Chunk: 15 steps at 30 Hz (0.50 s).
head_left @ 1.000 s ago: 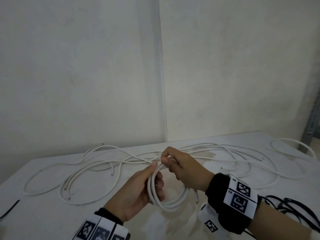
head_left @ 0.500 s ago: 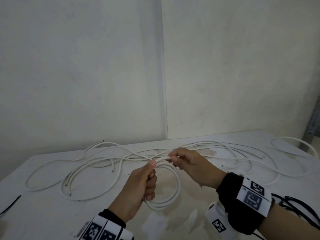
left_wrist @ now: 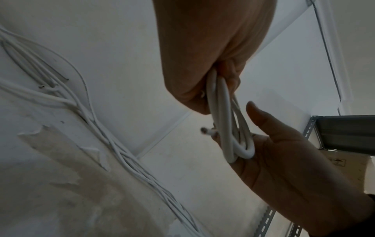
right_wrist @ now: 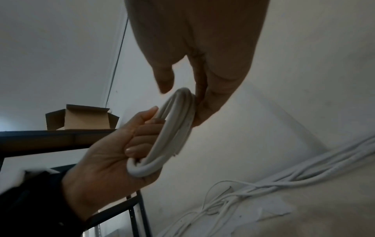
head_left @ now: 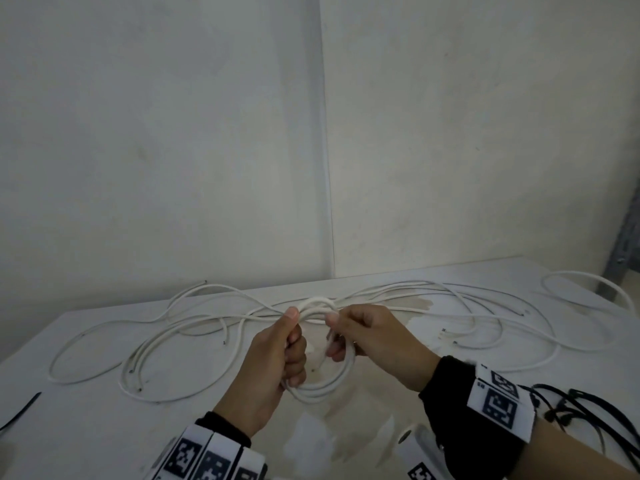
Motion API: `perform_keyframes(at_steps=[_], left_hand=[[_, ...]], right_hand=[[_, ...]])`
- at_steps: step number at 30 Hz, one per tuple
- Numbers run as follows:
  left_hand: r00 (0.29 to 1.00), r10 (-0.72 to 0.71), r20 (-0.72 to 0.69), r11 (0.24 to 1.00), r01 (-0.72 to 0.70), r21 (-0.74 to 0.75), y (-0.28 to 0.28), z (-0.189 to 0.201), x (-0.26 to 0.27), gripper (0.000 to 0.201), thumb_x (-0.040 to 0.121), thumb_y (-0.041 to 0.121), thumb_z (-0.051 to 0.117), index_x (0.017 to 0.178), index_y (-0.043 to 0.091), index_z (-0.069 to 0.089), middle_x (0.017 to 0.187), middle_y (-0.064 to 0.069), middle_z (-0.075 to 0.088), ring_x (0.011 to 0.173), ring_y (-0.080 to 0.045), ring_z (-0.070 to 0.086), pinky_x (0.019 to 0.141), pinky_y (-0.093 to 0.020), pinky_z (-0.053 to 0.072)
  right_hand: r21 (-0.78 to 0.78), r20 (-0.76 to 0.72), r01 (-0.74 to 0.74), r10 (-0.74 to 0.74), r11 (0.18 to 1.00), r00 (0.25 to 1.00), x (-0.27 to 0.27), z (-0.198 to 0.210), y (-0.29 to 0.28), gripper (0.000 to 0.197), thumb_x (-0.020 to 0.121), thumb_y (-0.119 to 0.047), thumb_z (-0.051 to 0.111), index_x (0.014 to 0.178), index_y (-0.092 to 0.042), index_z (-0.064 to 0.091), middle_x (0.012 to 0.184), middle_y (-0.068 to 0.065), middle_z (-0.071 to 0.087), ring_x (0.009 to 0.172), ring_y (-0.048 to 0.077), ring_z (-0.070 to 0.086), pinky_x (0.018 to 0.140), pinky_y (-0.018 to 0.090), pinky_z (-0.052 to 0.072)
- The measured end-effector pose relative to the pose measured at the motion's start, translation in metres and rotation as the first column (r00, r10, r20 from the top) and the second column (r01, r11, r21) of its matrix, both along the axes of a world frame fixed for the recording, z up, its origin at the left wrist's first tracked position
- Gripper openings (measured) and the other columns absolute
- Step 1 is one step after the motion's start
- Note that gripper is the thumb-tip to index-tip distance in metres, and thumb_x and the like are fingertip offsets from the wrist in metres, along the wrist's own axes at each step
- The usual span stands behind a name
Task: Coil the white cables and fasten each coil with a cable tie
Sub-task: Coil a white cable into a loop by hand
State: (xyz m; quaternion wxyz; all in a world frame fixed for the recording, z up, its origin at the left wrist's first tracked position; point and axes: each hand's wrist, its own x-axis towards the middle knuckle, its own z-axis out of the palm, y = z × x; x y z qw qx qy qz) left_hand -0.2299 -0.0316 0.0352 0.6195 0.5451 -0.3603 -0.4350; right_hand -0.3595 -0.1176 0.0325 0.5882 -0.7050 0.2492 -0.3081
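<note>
1. Coil [head_left: 320,344]: a white cable wound into several loops is being held clear of the table [head_left: 104,427], between the two hands.
2. Left hand [head_left: 273,368]: it is gripping the coil's left side in a closed fist, thumb pressing on the top arc and fingers curling through the ring. The left wrist view is showing the strands running out of this fist.
3. Right hand [head_left: 374,337]: it is holding the coil's right side, thumb on top, fingers curling under the strands. The right wrist view is showing the fingers lying against the loops rather than clenching them hard.
4. Loose end [left_wrist: 205,130]: a short cut tip is sticking out of the bundle just beside the right hand's fingers, on the side facing the left hand.
5. Governing relation: the ring is standing roughly upright, its plane facing the person and its long axis running top arc to bottom arc. Both hands are touching it; the left is holding the firmer grip.
6. Cable tie [head_left: 19,412]: a thin black strip, probably a tie, is lying far out to the left of the left hand. Black strands are also lying just behind the right wrist; whether these are ties cannot be told.
7. Judgement: winding looks near complete. The left hand appears best placed to keep the coil, freeing the right hand for a tie.
8. Other cables [head_left: 450,306]: they are lying uncoiled on the table beyond both hands.
</note>
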Motion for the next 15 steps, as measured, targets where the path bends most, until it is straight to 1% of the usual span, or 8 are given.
perform_keyframes(at_steps=[2,4,7,8,10,13,14,15], left_hand=[[1.000,0.007,0.007,1.000,-0.007,0.010,0.000,-0.001,0.000,0.039,0.097,0.032,0.038,0.061,0.016,0.031,0.045,0.006,0.020,0.037,-0.007,0.016,0.037,-0.019,0.022],[1.000,0.019,0.018,1.000,-0.019,0.018,0.000,-0.004,-0.001,0.040,0.097,0.033,0.038,0.061,0.016,0.032,0.044,0.007,0.021,0.037,-0.007,0.016,0.038,-0.019,0.021],[0.999,0.032,0.035,0.999,-0.033,0.015,-0.002,-0.004,0.001,0.040,0.097,0.032,0.038,0.061,0.015,0.032,0.044,0.007,0.021,0.037,-0.007,0.017,0.038,-0.019,0.021],[0.999,0.035,0.041,0.999,-0.035,0.010,-0.002,-0.003,0.002,0.039,0.097,0.032,0.038,0.062,0.015,0.032,0.044,0.007,0.021,0.037,-0.007,0.016,0.038,-0.019,0.021],[0.998,0.042,0.053,0.999,-0.041,-0.005,-0.003,-0.002,0.004,0.038,0.097,0.030,0.038,0.062,0.015,0.032,0.044,0.007,0.021,0.036,-0.007,0.017,0.038,-0.018,0.021],[0.996,0.051,0.068,0.999,-0.050,-0.017,-0.003,-0.003,0.004,0.039,0.097,0.029,0.038,0.062,0.015,0.030,0.043,0.008,0.022,0.035,-0.006,0.018,0.037,-0.018,0.021],[0.996,0.054,0.066,0.998,-0.053,-0.021,-0.003,-0.002,0.004,0.039,0.097,0.029,0.037,0.061,0.015,0.030,0.042,0.008,0.022,0.035,-0.006,0.018,0.037,-0.018,0.022],[0.996,0.056,0.065,0.998,-0.054,-0.027,-0.003,-0.002,0.004,0.040,0.098,0.028,0.037,0.061,0.015,0.029,0.042,0.008,0.022,0.035,-0.006,0.017,0.037,-0.018,0.022]], right_hand=[[-0.028,0.039,-0.022,0.023,0.999,0.999,0.001,-0.002,0.003,0.011,0.087,-0.012,0.061,0.087,-0.002,0.062,0.067,0.007,0.065,0.054,0.010,0.060,0.060,0.020,0.052],[-0.004,0.074,-0.042,0.042,0.999,0.996,0.002,-0.003,0.004,0.010,0.087,-0.006,0.059,0.096,-0.001,0.061,0.066,0.005,0.063,0.052,0.009,0.059,0.055,0.018,0.049],[-0.005,0.045,-0.093,0.093,0.996,0.995,0.001,-0.002,0.004,0.012,0.089,-0.011,0.057,0.101,-0.011,0.061,0.062,-0.003,0.060,0.058,0.009,0.062,0.058,0.016,0.047],[-0.022,0.013,-0.119,0.119,0.993,0.993,-0.001,0.000,0.005,0.014,0.088,-0.012,0.059,0.102,-0.016,0.060,0.063,-0.007,0.060,0.060,0.007,0.061,0.060,0.016,0.047],[-0.104,-0.087,-0.175,0.166,0.979,0.982,-0.005,0.005,0.004,0.027,0.084,-0.008,0.065,0.105,-0.022,0.057,0.067,-0.010,0.059,0.062,0.005,0.057,0.062,0.015,0.047],[-0.243,-0.294,-0.195,0.120,0.950,0.948,-0.009,0.011,0.003,0.032,0.082,-0.003,0.063,0.103,-0.026,0.056,0.085,-0.002,0.057,0.065,0.012,0.057,0.057,0.017,0.048],[-0.245,-0.331,-0.181,0.094,0.953,0.939,-0.010,0.012,0.003,0.030,0.083,-0.006,0.062,0.106,-0.024,0.057,0.089,0.001,0.057,0.064,0.014,0.059,0.056,0.018,0.050],[-0.226,-0.351,-0.169,0.081,0.960,0.933,-0.011,0.013,0.002,0.030,0.085,-0.010,0.062,0.112,-0.022,0.058,0.086,0.005,0.059,0.059,0.014,0.061,0.054,0.019,0.051]])
